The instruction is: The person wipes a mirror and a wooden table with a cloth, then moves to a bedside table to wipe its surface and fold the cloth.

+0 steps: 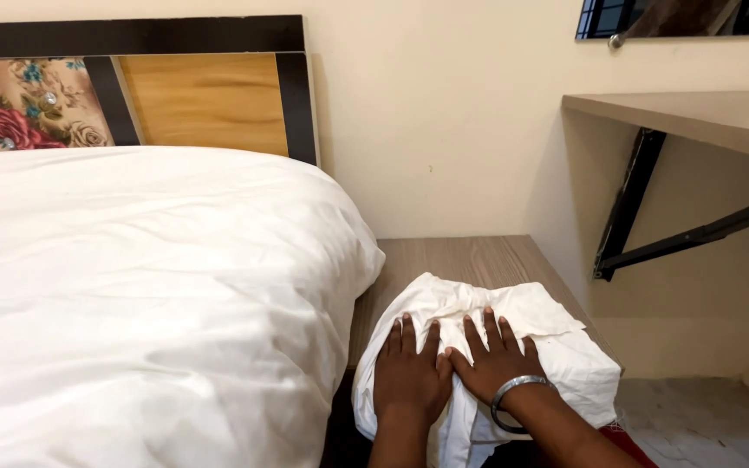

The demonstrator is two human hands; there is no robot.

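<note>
Hands flat, side by side, on white folded cloth (513,347) at front edge of wooden side table (470,260), wedged between bed and wall. Left hand (409,373) open, fingers spread, palm pressed down on cloth's left part; gripping nothing. Right hand (494,364) same: open, splayed, palm down, thumb touching left hand's edge; metal bangle (513,400) on wrist. Cloth bundled in loose layers, creased, front part drooping over table's front edge toward floor. Judged soft, light, limp: no stiffness, likely to sag and unfold if lifted by one corner; not fragile, not slippery against wood. Best hold probably under folded stack with both palms, or pinching thick folded edge at both sides so layers stay together. Table's rear edge against wall, bare wood showing behind cloth. Bed (132,295) just left, touching table's left edge, covered by white sheet, wrinkled. Headboard (210,100) behind: dark frame, wooden panel, floral padded panel (23,104) at far left. Wall shelf (695,117) at right, above table, on black angled brackets (635,199). Mirror edge (678,17) at top right. No packages, labels or signs visible anywhere. Red fabric scrap (630,438) near right forearm, kind unclear.
</note>
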